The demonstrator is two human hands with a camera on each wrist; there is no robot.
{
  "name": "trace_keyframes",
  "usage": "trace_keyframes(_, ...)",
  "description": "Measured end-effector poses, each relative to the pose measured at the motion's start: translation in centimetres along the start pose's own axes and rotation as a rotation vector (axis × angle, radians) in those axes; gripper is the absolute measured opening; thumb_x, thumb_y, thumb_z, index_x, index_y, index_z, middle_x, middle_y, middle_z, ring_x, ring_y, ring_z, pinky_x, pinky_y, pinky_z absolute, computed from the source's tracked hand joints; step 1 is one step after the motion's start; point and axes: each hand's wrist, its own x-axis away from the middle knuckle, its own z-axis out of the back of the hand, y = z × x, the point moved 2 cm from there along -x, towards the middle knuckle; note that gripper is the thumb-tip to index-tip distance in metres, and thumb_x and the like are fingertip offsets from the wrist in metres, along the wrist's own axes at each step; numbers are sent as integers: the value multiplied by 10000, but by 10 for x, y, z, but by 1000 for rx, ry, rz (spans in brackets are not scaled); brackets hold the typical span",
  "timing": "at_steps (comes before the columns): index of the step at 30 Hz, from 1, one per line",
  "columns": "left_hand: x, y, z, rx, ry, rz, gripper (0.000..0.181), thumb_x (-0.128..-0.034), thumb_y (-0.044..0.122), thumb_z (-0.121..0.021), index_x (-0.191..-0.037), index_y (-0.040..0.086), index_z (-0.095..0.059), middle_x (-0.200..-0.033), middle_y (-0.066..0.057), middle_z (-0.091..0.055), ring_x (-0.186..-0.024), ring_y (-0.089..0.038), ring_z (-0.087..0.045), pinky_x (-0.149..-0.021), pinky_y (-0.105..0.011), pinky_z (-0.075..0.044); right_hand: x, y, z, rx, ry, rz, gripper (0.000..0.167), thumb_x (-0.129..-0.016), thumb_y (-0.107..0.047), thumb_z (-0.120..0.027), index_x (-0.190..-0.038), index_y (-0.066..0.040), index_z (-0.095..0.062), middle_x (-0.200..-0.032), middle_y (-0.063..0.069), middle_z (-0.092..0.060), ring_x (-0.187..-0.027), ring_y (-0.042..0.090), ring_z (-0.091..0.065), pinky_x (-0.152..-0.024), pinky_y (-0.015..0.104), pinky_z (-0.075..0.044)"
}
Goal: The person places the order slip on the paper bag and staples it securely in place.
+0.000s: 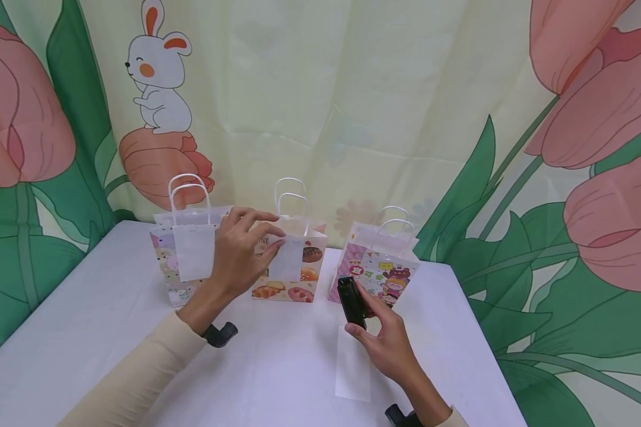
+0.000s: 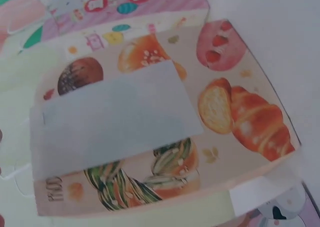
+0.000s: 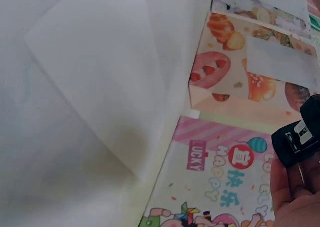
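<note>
The left hand (image 1: pixel 244 248) is at the top edge of the middle bag (image 1: pixel 314 261), which has pastry pictures; its fingertips touch or nearly touch the white paper (image 1: pixel 285 261) on that bag's front. In the left wrist view this white paper (image 2: pixel 117 118) lies flat over the printed pastries, a small staple-like mark near one end. A black stapler (image 1: pixel 352 301) is held in the right hand (image 1: pixel 387 341), in front of the pink cartoon bag (image 1: pixel 376 267). The right wrist view shows the stapler (image 3: pixel 300 134) gripped by the fingers at the right edge.
The left bag (image 1: pixel 165 255) stands with a white paper (image 1: pixel 194 254) on its front. A loose white sheet (image 1: pixel 354 367) lies on the white table (image 1: pixel 278 373) below the right hand. Behind the bags hangs a curtain (image 1: pixel 352 118) printed with tulips and a rabbit.
</note>
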Motion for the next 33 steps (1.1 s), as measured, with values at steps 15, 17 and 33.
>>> trace_keyframes(15, -7, 38, -33, 64, -61, -86, 209, -811, 200, -942, -978, 162, -825, -1197, -28, -789, -1176, -253, -629, -938, -436, -527, 17, 24, 19, 57, 35, -86, 858, -876, -180, -871, -1618, -306, -461, -1515, 41, -624, -1091, 205, -632, -940, 375, -606)
trace_keyframes(17, -8, 42, -39, 72, -75, -97, 184, -825, 198, -932, -968, 165, -822, -1197, -19, -792, -1183, -242, -629, -938, -423, -522, 19, 27, 21, 64, 36, -108, 861, -876, -172, -873, -1618, -313, -460, -1507, 45, -628, -1091, 216, -627, -920, 341, -607)
trace_keyframes(33, -15, 64, -80, 86, -224, -185, 151, -853, 188, -905, -955, 217, -797, -1245, 39, -789, -1199, -188, -623, -977, -355, -506, 33, 47, 39, 196, 57, -198, 835, -887, -208, -877, -1614, -279, -472, -1548, 83, -602, -1127, 224, -629, -921, 289, -562)
